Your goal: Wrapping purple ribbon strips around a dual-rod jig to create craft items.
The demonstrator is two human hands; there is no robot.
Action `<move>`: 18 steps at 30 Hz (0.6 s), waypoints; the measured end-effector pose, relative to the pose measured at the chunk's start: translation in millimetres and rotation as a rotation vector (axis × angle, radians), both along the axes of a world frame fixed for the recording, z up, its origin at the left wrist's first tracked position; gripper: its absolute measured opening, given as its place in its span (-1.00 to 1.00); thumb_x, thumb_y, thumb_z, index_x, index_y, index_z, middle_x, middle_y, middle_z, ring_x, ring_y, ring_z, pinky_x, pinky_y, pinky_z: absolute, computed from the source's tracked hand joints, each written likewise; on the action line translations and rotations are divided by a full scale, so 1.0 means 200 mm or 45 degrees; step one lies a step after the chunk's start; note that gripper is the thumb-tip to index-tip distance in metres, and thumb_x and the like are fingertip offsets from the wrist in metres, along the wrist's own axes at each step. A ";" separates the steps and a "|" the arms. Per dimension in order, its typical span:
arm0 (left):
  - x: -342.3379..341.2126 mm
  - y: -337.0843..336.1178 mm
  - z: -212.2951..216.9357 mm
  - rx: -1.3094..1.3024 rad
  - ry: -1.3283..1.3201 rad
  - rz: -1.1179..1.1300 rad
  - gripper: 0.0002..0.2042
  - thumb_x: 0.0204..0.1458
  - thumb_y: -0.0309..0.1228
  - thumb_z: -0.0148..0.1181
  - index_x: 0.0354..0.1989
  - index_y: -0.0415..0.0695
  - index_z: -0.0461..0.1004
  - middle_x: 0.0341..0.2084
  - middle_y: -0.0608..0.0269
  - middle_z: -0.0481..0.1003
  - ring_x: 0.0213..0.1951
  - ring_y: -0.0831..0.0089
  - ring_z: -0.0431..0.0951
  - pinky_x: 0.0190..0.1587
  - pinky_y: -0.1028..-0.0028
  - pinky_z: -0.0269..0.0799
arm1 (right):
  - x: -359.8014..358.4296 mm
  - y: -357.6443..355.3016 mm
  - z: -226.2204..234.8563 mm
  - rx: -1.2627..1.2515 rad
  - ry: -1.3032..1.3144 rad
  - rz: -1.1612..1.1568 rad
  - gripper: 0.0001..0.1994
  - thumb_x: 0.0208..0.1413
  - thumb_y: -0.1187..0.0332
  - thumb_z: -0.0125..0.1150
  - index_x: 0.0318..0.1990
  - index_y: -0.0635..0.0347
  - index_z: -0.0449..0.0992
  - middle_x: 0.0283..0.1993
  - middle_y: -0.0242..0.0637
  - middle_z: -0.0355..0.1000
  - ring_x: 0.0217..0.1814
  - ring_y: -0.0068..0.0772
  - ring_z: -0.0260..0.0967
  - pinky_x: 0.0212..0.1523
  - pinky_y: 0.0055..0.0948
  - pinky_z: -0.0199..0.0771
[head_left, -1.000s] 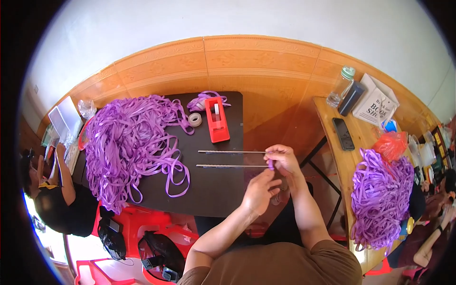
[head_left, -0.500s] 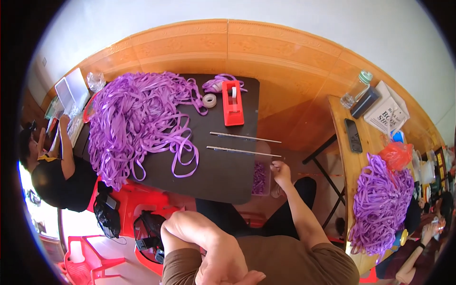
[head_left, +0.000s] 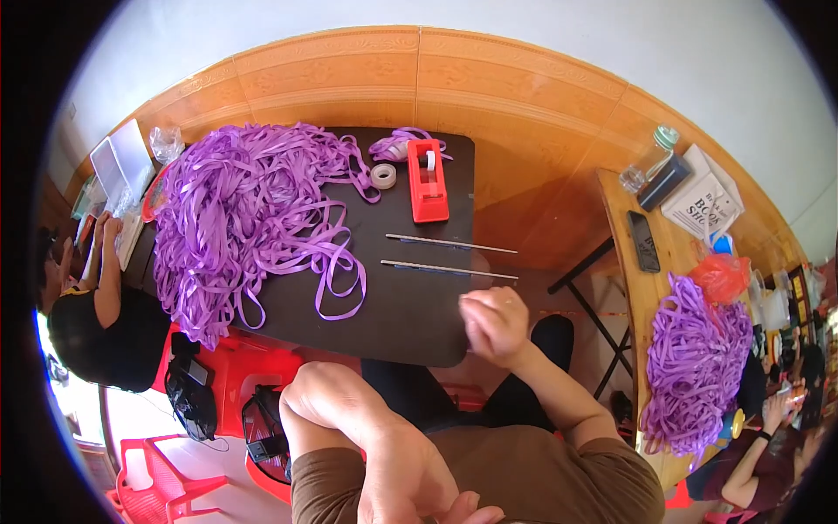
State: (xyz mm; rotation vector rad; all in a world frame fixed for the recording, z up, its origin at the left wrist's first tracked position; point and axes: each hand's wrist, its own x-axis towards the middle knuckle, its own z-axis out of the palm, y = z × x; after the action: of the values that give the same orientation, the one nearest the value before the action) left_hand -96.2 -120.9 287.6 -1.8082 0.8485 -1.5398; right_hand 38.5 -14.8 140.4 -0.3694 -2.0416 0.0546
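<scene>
My right hand (head_left: pixel 495 325) is just off the right edge of the dark table (head_left: pixel 384 336). Its fingers are curled; whatever they may hold is hidden. Just beyond it, two thin metallic rods (head_left: pixel 449 269) lie side by side and jut out past the table edge. My left hand (head_left: pixel 410 480) is close to my body at the bottom of the view, its fingers partly cut off by the lower edge. A big tangled heap of purple ribbon (head_left: pixel 236 210) covers the table's left side, with loose loops trailing toward the middle.
A red tape dispenser (head_left: pixel 428 183), a tape roll (head_left: pixel 383 175) and a small ribbon bundle (head_left: pixel 397 144) sit at the back. On the wooden table (head_left: pixel 624 227) at right are more purple ribbon (head_left: pixel 698 375), a phone (head_left: pixel 643 240) and a bottle (head_left: pixel 655 153). A co-worker (head_left: pixel 109 323) sits at left.
My right hand has come up and left from low beside the table, over the spot where a tub of purple pieces showed. My left hand stays near my body.
</scene>
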 end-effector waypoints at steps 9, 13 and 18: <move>-0.07 -0.06 0.00 0.011 0.098 0.067 -0.76 0.08 -0.47 0.12 -0.64 -0.17 0.44 -0.81 0.43 0.45 -0.58 0.64 0.52 0.07 0.50 0.11 | -0.47 -0.04 0.08 0.167 -0.523 0.295 -0.70 -0.02 0.35 0.06 -0.12 0.20 0.49 0.00 -0.16 0.34 -0.10 -0.28 0.29 -0.18 -0.33 0.24; -0.07 -0.07 0.00 0.031 0.117 0.053 -0.76 0.10 -0.45 0.12 -0.63 -0.16 0.44 -0.78 0.42 0.47 -0.57 0.63 0.53 0.06 0.52 0.11 | -0.56 -0.03 0.03 0.212 -0.624 0.365 -0.67 0.03 0.32 0.01 -0.05 0.16 0.50 -0.12 -0.21 0.37 -0.08 -0.29 0.30 -0.17 -0.31 0.22; -0.13 -0.03 -0.13 0.076 -0.004 0.317 -0.78 0.08 -0.47 0.13 -0.61 -0.19 0.44 -0.68 0.29 0.53 -0.52 0.54 0.56 -0.07 0.46 0.29 | -0.48 -0.02 0.01 0.127 -0.675 0.476 -0.74 -0.01 0.37 0.04 -0.14 0.09 0.51 -0.35 -0.37 0.27 -0.19 -0.35 0.24 -0.22 -0.34 0.15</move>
State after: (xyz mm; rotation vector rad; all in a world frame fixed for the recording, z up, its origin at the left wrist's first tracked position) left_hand -122.9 -126.9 261.0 -1.7922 0.6338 -1.3449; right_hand -58.0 -18.1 143.4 0.0792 -2.6044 0.0899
